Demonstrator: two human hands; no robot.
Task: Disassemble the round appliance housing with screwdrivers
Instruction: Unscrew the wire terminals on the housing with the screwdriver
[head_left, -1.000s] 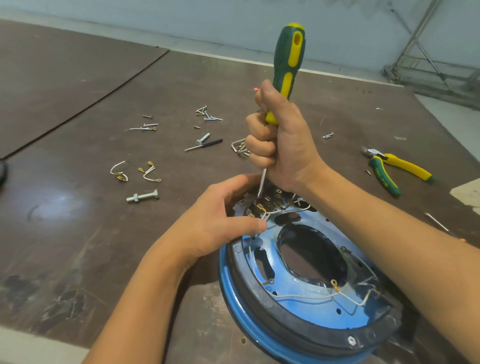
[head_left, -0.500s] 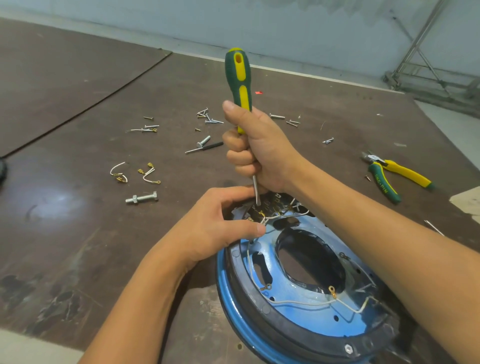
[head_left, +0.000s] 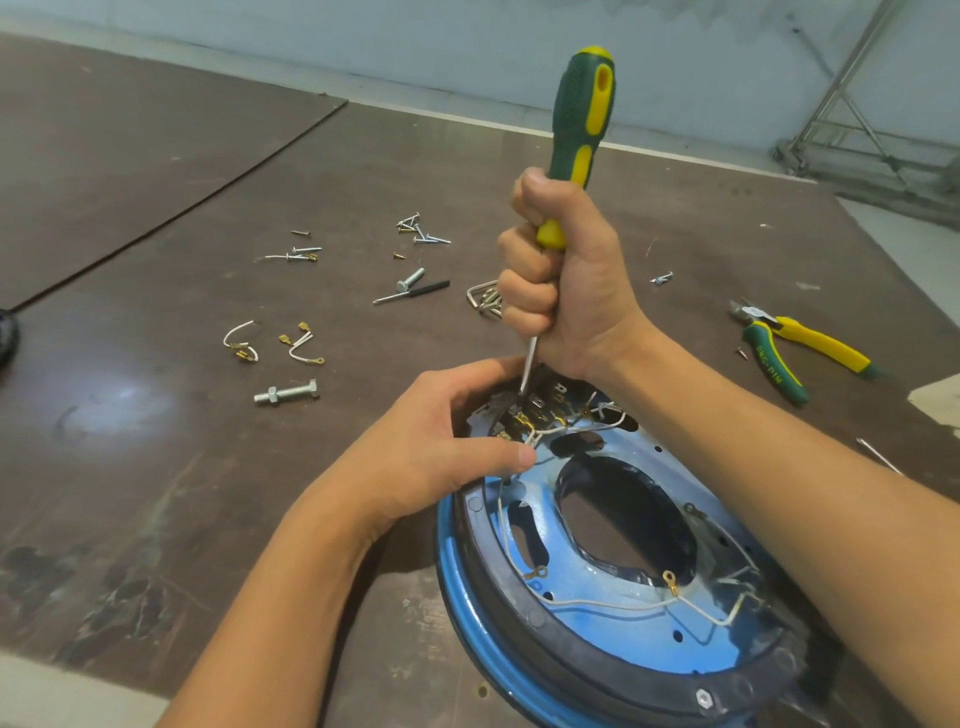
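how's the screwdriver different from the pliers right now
The screwdriver stands nearly upright, gripped by the right hand, its tip down in the blue housing; the pliers lie flat on the table, untouched. The screwdriver has one handle and a thin metal shaft; the pliers have two handles, one green and one yellow. Both tools share the green and yellow colouring.

green-and-yellow screwdriver (head_left: 582, 130), blue housing (head_left: 613, 623)

A scuffed dark brown wooden table (head_left: 156, 493) spread wide, a seam (head_left: 182, 207) crossing its left part. Behind it rose a pale blue-grey wall (head_left: 415, 47); beyond its far right corner stood a grey metal frame (head_left: 878, 161).
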